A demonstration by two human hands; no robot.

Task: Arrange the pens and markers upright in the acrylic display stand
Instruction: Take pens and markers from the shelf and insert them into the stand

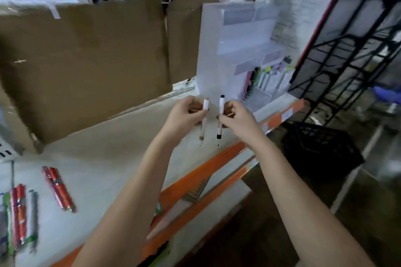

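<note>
Before the acrylic stand (238, 54), left hand (184, 115) pinches a brown-tipped marker (204, 121), right hand (236, 119) a black one (220, 119) (both upright).

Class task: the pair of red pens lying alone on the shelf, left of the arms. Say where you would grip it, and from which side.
Grip the red pens mid-barrel, pinching across from above: they lie flat and slanted on the shelf, with bare space on both sides.

Stationery shop: price-tagged shelf (217, 167), pen stand (238, 50).
</note>
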